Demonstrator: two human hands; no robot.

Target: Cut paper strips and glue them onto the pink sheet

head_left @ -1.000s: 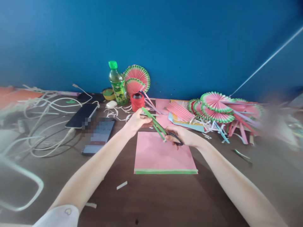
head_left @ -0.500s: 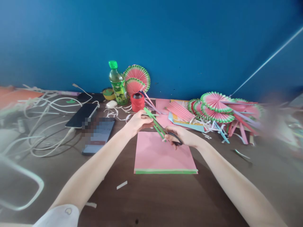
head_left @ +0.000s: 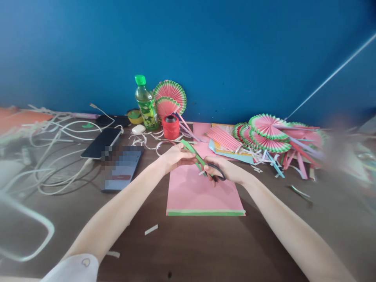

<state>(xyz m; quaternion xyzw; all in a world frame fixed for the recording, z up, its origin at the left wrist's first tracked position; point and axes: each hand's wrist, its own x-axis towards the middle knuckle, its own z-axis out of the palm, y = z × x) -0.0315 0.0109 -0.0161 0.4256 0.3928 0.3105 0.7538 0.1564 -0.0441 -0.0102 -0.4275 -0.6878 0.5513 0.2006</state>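
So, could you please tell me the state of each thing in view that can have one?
Scissors: held in right hand; blade opening unclear
Green strip: held in left hand, slanting
Pink paper: flat, green band along near edge
Bottle: upright, capped
Nearer phone: screen lit
Farther phone: screen dark
Pleated pink paper: folded, lying down
Fan behind bottle: spread open

The scissors (head_left: 221,170) are above the paper (head_left: 204,200) on the table (head_left: 188,244), right of a phone (head_left: 122,172), left of fans (head_left: 268,127).

Soft light covers the table (head_left: 205,243), which blurs toward both sides.
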